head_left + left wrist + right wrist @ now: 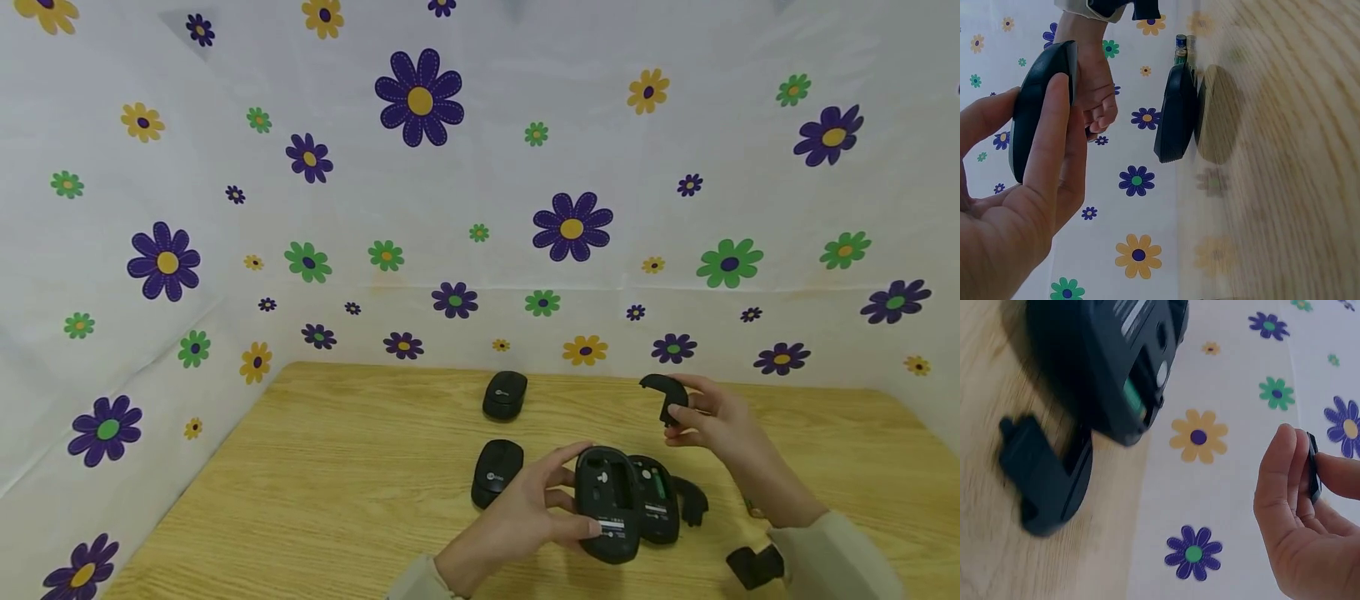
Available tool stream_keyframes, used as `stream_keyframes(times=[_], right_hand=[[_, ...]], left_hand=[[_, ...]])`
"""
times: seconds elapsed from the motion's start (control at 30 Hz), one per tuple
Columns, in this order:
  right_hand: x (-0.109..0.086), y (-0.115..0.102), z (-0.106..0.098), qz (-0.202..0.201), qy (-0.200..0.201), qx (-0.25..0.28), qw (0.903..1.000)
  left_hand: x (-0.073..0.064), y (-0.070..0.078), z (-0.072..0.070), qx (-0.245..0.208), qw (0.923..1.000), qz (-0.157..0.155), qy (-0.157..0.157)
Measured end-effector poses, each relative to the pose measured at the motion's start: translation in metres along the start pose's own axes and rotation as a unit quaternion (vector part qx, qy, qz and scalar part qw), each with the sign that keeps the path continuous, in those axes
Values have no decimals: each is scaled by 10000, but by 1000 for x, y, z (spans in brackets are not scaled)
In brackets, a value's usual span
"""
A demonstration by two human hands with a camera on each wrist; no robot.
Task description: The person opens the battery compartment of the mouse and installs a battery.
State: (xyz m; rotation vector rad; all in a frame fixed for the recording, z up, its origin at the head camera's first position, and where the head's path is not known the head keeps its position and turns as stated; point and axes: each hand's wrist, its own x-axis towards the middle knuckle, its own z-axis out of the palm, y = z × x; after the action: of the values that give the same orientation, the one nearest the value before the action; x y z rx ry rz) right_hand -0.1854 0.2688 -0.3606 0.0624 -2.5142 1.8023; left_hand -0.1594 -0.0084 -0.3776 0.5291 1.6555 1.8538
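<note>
My left hand (525,508) grips a black computer mouse (606,533), its underside facing me and its battery bay uncovered. Thumb and fingers hold that mouse (1032,106) by its sides, above the table. My right hand (716,421) is raised farther back and to the right. It pinches a curved black battery cover (666,387) between thumb and fingers; the right wrist view has the cover (1314,469) edge-on. Just right of the held mouse, a second mouse (660,525) lies belly-up with a green battery (659,482) in its bay. Another battery cover (693,502) lies beside it.
Two black mice stand upright on the wooden table (337,483), one at the back (505,396) and one nearer (497,473). A third cover (753,567) lies beside my right sleeve. Batteries (1180,49) stand out beyond the belly-up mouse. A flowered sheet (480,167) hangs behind.
</note>
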Motion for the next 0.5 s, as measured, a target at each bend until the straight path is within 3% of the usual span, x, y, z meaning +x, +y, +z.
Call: stream_keyframes(times=[0.23, 0.5], right_hand=[[7, 13, -17, 204, -268, -87, 9994], [18, 22, -34, 381, -253, -321, 9984]], left_hand=[[-1, 1, -1, -11, 10000, -39, 36], [-1, 1, -1, -19, 10000, -64, 21]])
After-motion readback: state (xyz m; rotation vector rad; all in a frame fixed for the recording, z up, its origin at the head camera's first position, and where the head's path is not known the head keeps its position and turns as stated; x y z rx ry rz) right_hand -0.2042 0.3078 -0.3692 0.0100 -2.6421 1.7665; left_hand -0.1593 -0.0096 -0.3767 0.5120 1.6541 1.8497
